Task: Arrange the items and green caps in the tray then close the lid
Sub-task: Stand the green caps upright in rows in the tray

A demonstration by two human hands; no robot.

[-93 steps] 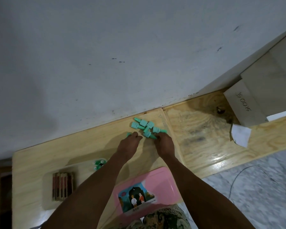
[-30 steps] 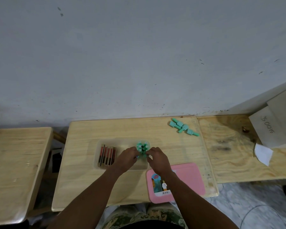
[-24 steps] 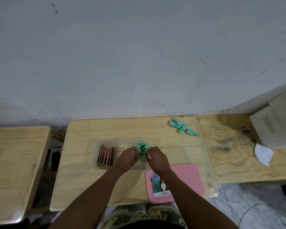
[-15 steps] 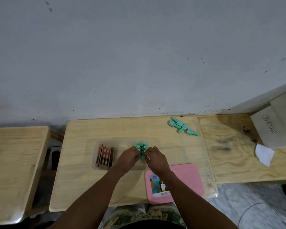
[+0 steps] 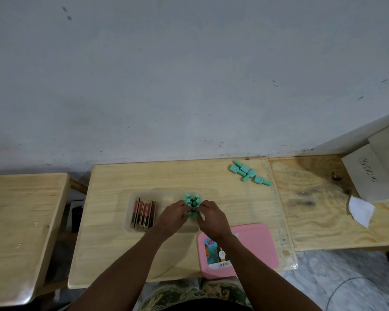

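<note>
Change: three seconds back both hands were at the loose caps (image 5: 249, 173) far right of the tray (image 5: 127, 212). Now both are at the tray's right end, barely moving over the last second. Left hand (image 5: 172, 217) and right hand (image 5: 211, 217): fingers curled in, pinching at the green caps (image 5: 191, 201) bunched upright inside. Red-brown items (image 5: 143, 213) sit in the tray's left end. Loose pile looks smaller, so I judge one batch delivered, another trip due. Pink lid (image 5: 256, 245) lies off, at the tray's near right corner.
</note>
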